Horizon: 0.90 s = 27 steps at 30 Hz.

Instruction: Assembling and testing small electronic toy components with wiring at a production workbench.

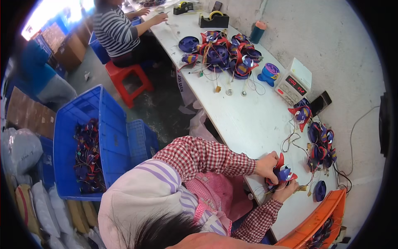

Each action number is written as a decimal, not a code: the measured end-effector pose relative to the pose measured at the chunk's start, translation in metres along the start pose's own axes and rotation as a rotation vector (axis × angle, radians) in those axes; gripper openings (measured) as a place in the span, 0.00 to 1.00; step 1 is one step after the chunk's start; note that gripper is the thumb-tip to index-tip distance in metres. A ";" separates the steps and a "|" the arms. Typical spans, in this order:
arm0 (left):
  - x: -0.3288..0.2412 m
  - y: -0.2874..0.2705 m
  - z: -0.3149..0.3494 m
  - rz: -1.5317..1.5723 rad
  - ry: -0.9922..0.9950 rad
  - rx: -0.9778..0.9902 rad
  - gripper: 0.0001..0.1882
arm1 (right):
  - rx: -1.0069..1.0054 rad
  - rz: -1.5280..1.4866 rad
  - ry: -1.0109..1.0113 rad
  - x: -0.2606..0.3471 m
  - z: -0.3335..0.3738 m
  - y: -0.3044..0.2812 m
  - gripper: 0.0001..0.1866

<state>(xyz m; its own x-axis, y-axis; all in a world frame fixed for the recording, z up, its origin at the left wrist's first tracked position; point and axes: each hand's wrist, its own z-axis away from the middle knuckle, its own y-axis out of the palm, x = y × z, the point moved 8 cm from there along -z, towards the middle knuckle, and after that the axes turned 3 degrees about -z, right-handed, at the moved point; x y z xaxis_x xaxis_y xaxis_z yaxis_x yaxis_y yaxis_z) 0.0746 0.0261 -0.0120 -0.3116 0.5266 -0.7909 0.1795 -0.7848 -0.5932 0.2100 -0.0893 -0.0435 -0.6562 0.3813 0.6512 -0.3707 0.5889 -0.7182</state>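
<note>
Both my hands grip one small plastic toy part [284,173], purple and white with red pointed ends and thin wires. My left hand [268,167] holds it from the far side, fingers and thumb bent round it. On its near side, my right hand [286,191] has its fingers closed against the lower red end; the fingertips are partly hidden. Thin wires trail beneath onto the white table [257,120]. Just beyond lies a similar red and purple toy part [302,115] with wires. Several more toy parts [321,145] are heaped by the wall, and a round purple piece [319,191] lies nearby.
A power supply [293,85] with a red display stands by the wall, a phone [321,103] beside it. Farther off are a toy pile [219,54], a bottle [258,32] and tape dispensers [213,20]. An orange crate [311,220] and blue bin [114,143] flank me. A co-worker [116,33] sits beyond.
</note>
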 end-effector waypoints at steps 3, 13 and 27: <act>-0.005 -0.008 -0.005 0.106 0.030 -0.147 0.25 | -0.115 -0.151 -0.004 0.023 -0.002 -0.026 0.16; -0.010 -0.050 0.047 1.231 0.297 -0.182 0.26 | -0.192 -0.459 -0.123 0.158 -0.005 -0.031 0.13; 0.093 -0.217 0.193 1.141 0.185 -0.774 0.27 | 0.375 -0.560 -0.154 0.206 -0.011 0.058 0.14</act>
<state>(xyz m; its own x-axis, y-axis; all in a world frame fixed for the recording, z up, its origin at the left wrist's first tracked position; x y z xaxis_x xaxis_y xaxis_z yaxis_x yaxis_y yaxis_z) -0.1738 0.1827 0.0723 0.4707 -0.1926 -0.8610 0.7321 -0.4593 0.5030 0.0607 0.0309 0.0519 -0.3754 -0.0303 0.9264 -0.8651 0.3703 -0.3385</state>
